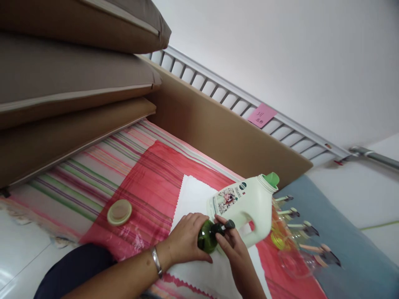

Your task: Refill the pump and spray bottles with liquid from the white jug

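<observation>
My left hand [189, 236] wraps around the body of a small dark green pump bottle [205, 237]. At the bottle's neck, the fingers of my right hand [234, 246] close on its black pump top [223, 226]. Just behind the hands stands a large pale green jug [263, 203] with a handle, a printed label and a bright green spout [273, 179] at its mouth. Its cap is off. A round cream-coloured lid [119, 212] lies to the left. Under the jug and the hands is a white cloth [188, 193] with zigzag edges.
Several clear pump bottles [299, 253] stand at the right, beside a blue-grey surface [343, 245]. A red sheet [156, 166] covers part of the striped cloth [90, 166]. Brown cushions [77, 70] are stacked at the left. A brown board [218, 120] leans against a white railing at the back.
</observation>
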{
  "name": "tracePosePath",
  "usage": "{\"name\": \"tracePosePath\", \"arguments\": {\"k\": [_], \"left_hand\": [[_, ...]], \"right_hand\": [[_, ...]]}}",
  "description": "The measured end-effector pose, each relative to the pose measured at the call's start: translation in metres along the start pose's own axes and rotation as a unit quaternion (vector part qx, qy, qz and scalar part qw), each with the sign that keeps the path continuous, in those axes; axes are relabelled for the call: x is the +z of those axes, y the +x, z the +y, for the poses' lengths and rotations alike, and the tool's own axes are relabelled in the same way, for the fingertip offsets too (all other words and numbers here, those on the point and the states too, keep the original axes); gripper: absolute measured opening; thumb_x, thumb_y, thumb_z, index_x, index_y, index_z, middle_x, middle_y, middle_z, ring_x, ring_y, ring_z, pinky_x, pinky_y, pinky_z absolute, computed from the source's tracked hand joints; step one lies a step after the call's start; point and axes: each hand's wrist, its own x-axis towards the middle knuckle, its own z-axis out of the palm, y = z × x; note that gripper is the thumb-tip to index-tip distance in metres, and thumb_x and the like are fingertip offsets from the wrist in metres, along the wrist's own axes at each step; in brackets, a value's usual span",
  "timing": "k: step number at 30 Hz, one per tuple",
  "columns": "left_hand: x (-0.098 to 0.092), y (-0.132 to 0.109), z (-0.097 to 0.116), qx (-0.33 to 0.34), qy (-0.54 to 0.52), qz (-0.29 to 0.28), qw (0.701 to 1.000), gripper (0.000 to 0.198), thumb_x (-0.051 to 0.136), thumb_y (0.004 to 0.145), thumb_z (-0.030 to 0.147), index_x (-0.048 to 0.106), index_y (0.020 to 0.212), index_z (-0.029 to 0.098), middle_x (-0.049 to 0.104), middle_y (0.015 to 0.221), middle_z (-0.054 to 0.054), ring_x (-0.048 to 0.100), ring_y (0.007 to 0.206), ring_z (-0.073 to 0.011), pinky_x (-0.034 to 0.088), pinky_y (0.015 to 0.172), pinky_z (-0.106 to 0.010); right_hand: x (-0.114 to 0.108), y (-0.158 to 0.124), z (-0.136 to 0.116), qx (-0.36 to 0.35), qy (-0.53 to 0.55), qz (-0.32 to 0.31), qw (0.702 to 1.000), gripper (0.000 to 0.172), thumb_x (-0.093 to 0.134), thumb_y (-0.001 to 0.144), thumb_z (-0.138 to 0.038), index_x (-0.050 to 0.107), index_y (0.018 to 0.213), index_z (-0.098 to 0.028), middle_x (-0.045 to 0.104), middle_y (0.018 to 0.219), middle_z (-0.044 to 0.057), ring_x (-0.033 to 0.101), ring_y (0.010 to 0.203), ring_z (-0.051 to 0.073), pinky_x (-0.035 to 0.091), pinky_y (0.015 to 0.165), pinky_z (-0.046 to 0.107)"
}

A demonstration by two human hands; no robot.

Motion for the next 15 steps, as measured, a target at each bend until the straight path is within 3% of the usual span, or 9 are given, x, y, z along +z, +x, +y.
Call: {"name": "tracePosePath", "arguments": {"k": [4,11,15], "left_hand": [[0.000,0.000,0.000,-0.006,0.001,-0.001,1.000,0.080,0.081,0.048,0.047,0.046,0.116,0.023,0.056,0.114,-0.007,0.051,0.102,-0.0279,0.041,0.088,-0.042],[0.000,0.000,0.002,0.002,0.002,0.000,1.000,0.077,0.080,0.050,0.049,0.047,0.115,0.023,0.056,0.114,-0.008,0.052,0.102,-0.0282,0.042,0.087,-0.043],[0.000,0.000,0.002,0.002,0.006,0.002,1.000,0.078,0.078,0.052,0.050,0.046,0.116,0.022,0.056,0.114,-0.009,0.051,0.102,-0.0288,0.042,0.087,-0.043]], "right_hand": [[0.001,0.000,-0.002,-0.006,-0.047,-0.014,0.999,0.043,0.068,0.068,-0.043,0.063,0.106,-0.021,0.064,0.117,0.009,0.053,0.114,0.030,0.041,0.099,0.045],[0.009,0.003,0.014,0.000,-0.088,0.085,0.992,0.047,0.072,0.062,-0.048,0.060,0.098,-0.019,0.067,0.103,0.010,0.057,0.103,0.034,0.042,0.093,0.048],[0.009,-0.003,0.004,-0.005,-0.045,0.046,0.998,0.051,0.068,0.067,-0.048,0.059,0.108,-0.019,0.064,0.116,0.009,0.055,0.110,0.028,0.045,0.093,0.038]]}}
